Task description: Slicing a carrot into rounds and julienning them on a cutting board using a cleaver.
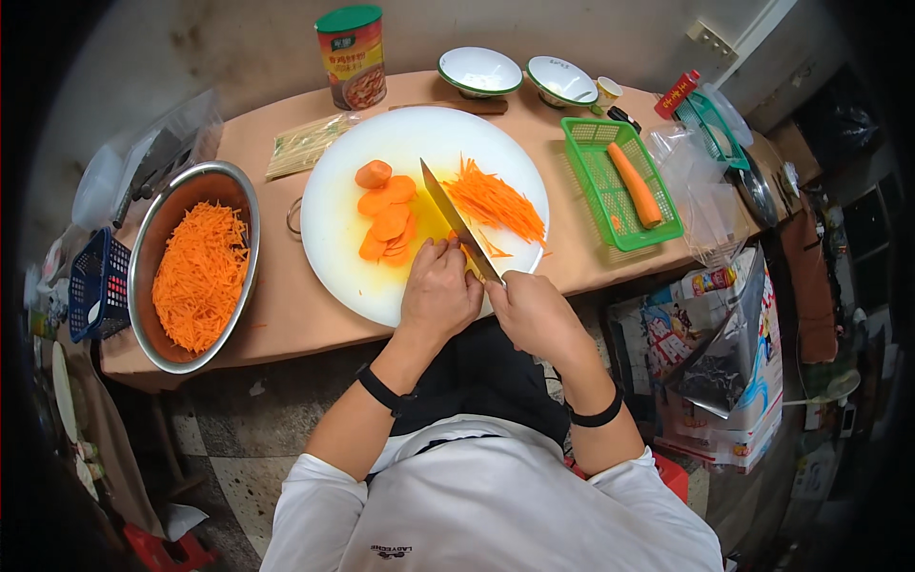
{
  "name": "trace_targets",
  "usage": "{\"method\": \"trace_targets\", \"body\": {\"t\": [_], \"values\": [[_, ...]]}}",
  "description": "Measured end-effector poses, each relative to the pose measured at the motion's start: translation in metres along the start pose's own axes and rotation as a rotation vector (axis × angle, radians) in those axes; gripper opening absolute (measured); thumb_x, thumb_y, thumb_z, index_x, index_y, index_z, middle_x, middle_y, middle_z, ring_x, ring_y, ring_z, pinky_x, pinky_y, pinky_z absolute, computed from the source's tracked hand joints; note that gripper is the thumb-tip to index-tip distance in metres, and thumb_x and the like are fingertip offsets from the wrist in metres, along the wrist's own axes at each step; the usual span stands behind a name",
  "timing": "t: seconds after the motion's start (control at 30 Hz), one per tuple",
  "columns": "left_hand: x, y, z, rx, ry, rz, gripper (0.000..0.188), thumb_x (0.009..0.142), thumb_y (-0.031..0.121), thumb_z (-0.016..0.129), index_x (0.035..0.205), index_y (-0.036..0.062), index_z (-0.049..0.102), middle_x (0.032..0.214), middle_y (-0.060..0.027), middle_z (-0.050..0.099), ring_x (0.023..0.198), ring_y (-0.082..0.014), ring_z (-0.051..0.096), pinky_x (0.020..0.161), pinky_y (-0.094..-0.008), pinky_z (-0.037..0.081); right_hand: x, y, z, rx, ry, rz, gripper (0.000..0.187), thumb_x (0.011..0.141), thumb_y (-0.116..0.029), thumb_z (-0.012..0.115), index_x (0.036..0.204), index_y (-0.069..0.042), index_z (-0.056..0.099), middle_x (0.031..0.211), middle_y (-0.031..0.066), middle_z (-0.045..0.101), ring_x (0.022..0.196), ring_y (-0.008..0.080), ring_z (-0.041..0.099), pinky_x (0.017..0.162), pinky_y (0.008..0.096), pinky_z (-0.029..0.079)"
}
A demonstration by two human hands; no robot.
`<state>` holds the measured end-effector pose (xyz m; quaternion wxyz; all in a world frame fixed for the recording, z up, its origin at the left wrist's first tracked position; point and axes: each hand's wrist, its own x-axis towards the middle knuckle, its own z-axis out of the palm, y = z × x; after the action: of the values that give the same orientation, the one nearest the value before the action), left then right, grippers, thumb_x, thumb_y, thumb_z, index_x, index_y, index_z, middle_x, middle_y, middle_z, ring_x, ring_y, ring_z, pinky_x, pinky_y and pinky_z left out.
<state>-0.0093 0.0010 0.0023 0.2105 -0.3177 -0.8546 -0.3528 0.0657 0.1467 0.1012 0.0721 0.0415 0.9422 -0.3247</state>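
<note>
My right hand [538,319] is closed round the handle of a kitchen knife [448,210], whose blade points away and to the left over a round white cutting board [334,200]. Curled fingers of my left hand [441,289] press on a bit of carrot beside the blade, mostly hidden under them. To the blade's left lie overlapping carrot slices [389,221] and a carrot stub [373,173]. Right of it spreads a pile of carrot shreds [496,205]. Orange juice stains the board's middle.
An oval metal bowl [250,276] of shredded carrot stands left. On the right, a green basket [589,172] holds a whole carrot [637,186], near plastic bags [696,186]. Behind the board are skewers [303,145], a green-lidded can [353,62] and two white bowls [479,71].
</note>
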Motion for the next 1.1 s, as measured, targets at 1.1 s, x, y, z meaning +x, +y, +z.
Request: {"method": "trace_targets", "body": {"t": [1.1], "values": [[0.003,0.004,-0.005,-0.022,0.018,-0.010,0.027,0.079,0.008,0.069,0.097,-0.0118,0.068,0.093,-0.0284,0.072,0.092,-0.0416,0.066,0.091,-0.0443,0.055,0.031,-0.012,0.006,0.103,-0.081,0.162,0.041,0.109,-0.020,0.050,0.091,0.014,0.064,0.059,0.0237,0.063,0.046,0.0324,0.067,0.047,0.0445,0.054]]}}
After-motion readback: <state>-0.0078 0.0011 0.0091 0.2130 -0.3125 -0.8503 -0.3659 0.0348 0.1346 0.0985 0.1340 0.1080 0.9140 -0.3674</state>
